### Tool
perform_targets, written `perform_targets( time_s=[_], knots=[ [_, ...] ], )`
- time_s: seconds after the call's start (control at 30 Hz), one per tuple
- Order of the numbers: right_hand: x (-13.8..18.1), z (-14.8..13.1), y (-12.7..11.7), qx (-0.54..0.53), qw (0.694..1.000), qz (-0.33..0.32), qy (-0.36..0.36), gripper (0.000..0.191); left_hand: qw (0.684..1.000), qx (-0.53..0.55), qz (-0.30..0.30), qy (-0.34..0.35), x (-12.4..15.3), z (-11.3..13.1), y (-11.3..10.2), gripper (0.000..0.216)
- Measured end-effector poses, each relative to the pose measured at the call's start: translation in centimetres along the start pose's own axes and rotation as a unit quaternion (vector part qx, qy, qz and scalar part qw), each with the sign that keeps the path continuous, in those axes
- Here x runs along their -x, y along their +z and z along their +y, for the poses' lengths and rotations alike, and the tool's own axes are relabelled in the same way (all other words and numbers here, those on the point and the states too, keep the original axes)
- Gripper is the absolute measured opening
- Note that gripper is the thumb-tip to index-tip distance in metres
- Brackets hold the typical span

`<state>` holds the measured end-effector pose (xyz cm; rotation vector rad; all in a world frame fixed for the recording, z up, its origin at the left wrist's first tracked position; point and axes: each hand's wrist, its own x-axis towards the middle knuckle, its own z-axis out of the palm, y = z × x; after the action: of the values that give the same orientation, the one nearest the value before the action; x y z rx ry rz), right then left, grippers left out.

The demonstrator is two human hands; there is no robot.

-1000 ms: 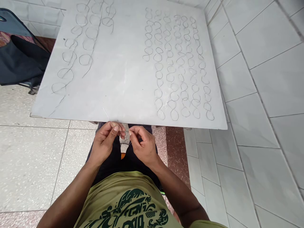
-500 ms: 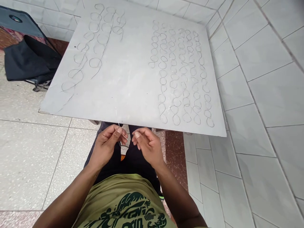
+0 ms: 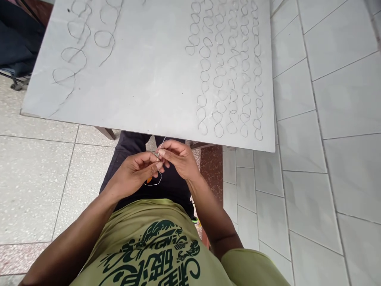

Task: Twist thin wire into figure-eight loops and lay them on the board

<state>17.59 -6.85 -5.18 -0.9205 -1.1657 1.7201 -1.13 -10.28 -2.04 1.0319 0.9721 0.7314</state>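
Note:
My left hand (image 3: 133,172) pinches a thin, pale wire (image 3: 161,178) between thumb and fingers. My right hand (image 3: 180,159) is closed on the same wire just above, with thumb and forefinger pressed together. The hands nearly touch, over my lap and in front of the table's near edge. One end of the wire sticks up past the right fingertips, while a curved length hangs below the left fingers. Fingers partly hide the middle of the wire.
A light grey table (image 3: 149,87) lies ahead. On its right are several columns of small curled wire loops (image 3: 203,134); larger loose loops (image 3: 104,47) lie at left. A tiled wall (image 3: 297,147) borders the right side. Dark cloth (image 3: 18,43) hangs at far left.
My right hand has moved left to the wire and now pinches it beside my left hand. The wire has a curved loop below. The view has tilted down toward my lap.

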Motion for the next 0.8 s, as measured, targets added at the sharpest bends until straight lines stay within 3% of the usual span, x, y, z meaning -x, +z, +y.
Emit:
perform_targets(
  time_s=[0.13, 0.33, 0.67, 0.8],
  knots=[
    [0.2, 0.3, -0.2, -0.003, 1.0, 0.011, -0.012, 0.021, 0.988, 0.142, 0.018, -0.053, 0.3, -0.9, 0.0, 0.021],
    [0.2, 0.7, 0.2, 0.028, 0.999, 0.02, -0.028, 0.02, 0.938, 0.319, 0.036, -0.129, 1.0, -2.2, -0.8, 0.017],
    [0.1, 0.9, 1.4, 0.03, 0.995, 0.025, -0.087, 0.015, 0.942, 0.308, -0.018, -0.129, 1.9, -2.1, -1.6, 0.021],
    [0.2, 1.5, 1.5, 0.065, 0.989, 0.06, -0.115, 0.018, 0.939, 0.317, -0.017, -0.13, 2.0, -2.1, -1.4, 0.023]
  ],
)
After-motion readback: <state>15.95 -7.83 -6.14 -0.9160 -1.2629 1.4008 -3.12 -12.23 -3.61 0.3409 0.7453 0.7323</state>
